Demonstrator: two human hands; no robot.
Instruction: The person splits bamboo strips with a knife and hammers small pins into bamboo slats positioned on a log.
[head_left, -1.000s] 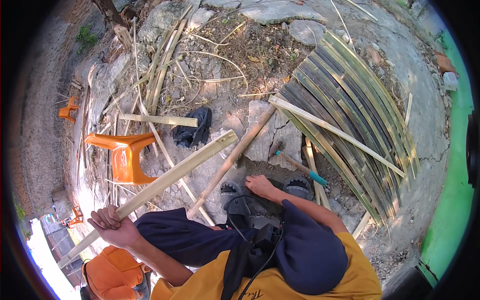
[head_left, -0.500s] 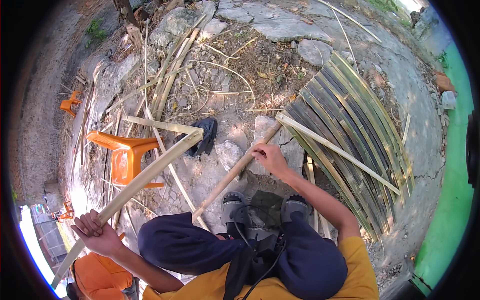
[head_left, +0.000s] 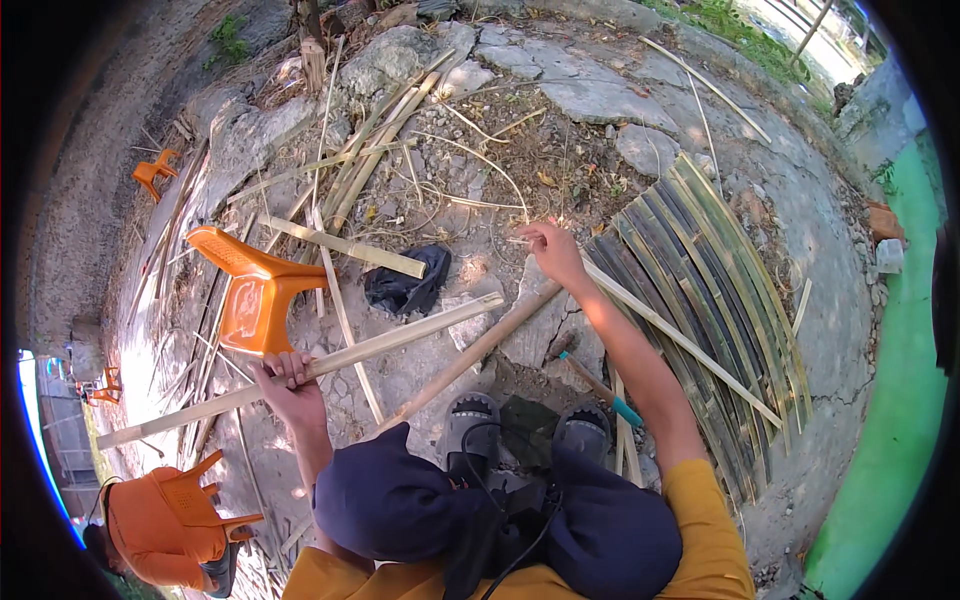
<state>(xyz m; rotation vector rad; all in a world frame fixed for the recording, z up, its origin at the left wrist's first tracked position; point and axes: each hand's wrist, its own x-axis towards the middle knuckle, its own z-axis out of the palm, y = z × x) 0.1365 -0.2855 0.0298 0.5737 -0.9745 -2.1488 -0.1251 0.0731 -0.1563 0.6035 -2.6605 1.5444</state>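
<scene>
While the left hand point(head_left: 292, 392) wraps its fingers about the middle of a pale bamboo slat point(head_left: 410, 343), its grip closed round the wood, the right hand point(head_left: 556, 256) is stretched out ahead, fingers bent! Does the right grip hold anything? Can't tell; the fingertips are too small to read. Now the key line: the slat slants from low on the left up toward the right, running out both sides of the left grip, its raised end pointing toward the right hand yet apart from it. The left hand is on it; the right is just beyond that tip.

Alongside, a round wooden pole point(head_left: 455, 370) slopes the same way, its upper end close to the right wrist. Over right, dark slats point(head_left: 690, 270) fan across the ground, a pale strip point(head_left: 680, 335) laid over them (handsome curve, though the lens bends everything). A teal-ended tool point(head_left: 600, 391) lies near the right shoe point(head_left: 582, 432). Out left, a black bag point(head_left: 408, 285) and an orange chair point(head_left: 255, 300); farther back, a co-worker in orange point(head_left: 150, 530).
</scene>
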